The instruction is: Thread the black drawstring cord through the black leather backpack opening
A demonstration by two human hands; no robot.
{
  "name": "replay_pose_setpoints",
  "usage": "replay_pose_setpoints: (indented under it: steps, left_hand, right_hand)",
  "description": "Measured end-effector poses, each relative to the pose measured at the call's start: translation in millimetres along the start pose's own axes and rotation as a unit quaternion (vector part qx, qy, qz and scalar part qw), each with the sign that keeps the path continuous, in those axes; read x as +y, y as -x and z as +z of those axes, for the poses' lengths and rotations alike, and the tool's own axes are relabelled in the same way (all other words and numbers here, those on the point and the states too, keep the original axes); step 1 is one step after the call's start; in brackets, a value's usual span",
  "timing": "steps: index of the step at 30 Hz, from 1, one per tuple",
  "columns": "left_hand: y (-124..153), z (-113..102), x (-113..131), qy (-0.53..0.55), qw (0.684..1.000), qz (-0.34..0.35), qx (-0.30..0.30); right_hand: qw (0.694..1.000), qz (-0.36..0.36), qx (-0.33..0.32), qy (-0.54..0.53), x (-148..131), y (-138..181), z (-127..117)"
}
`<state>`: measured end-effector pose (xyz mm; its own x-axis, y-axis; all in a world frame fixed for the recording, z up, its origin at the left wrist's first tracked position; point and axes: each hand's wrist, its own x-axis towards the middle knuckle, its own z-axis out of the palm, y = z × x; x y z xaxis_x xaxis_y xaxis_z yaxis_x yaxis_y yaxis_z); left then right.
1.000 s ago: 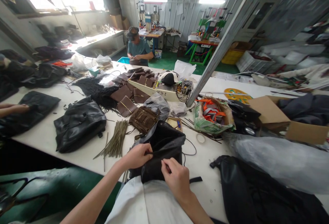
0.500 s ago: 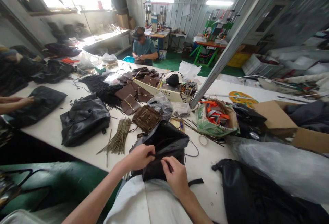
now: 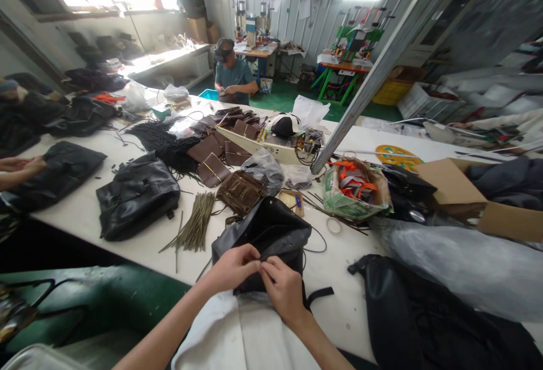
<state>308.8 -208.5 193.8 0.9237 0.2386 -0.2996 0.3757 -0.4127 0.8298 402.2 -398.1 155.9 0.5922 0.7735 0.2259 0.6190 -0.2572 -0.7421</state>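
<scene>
Left hand [image 3: 232, 268] and right hand [image 3: 283, 288] pinch the near edge of the black bag [image 3: 271, 234]; bag mouth remains open, work unfinished.

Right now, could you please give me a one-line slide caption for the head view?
Left hand and right hand pinch the near edge of a black bag on a cluttered white table.

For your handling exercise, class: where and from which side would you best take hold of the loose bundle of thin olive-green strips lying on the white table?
Probably pinch the bundle of thin olive-green strips across its far, narrower end, coming from above. The strips lie flat on the white table and splay out toward the near edge, so the far end gathers most of them.
</scene>
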Motion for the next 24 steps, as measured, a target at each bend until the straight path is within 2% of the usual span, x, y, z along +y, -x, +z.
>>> replay_pose_setpoints:
  steps: [4,9,13,15,18,19,21,22,24]
  left_hand:
    - [-16,22,-11,0.093,0.991,-0.078,0.051]
    - [-25,40,-27,0.243,0.957,-0.111,0.108]
    - [-14,41,-41,0.215,0.96,-0.122,0.133]
    - [-7,38,-51,0.187,0.965,-0.136,0.121]
    - [2,34,-67,0.095,0.978,-0.173,0.065]
    - [4,33,-71,0.044,0.982,-0.176,0.048]
    - [6,33,-78,-0.059,0.984,-0.166,0.026]
    - [6,33,-81,-0.097,0.983,-0.157,0.016]
    - [6,33,-84,-0.144,0.98,-0.136,-0.007]
  right_hand:
    - [1.0,-0.001,-0.005,0.009,2,1,6]
    - [0.999,0.005,-0.029,-0.018,0,2,7]
    - [0.993,-0.048,-0.1,-0.041,22,26,-8]
    - [0.995,-0.056,-0.085,0.005,52,47,-24]
    - [0.991,0.026,0.038,0.126,114,78,-67]
    - [0.978,0.073,0.08,0.177,136,86,-85]
    - [0.93,0.186,0.136,0.287,175,98,-125]
    - [0.906,0.238,0.116,0.329,190,103,-144]
    - [0.889,0.324,-0.018,0.323,210,112,-173]
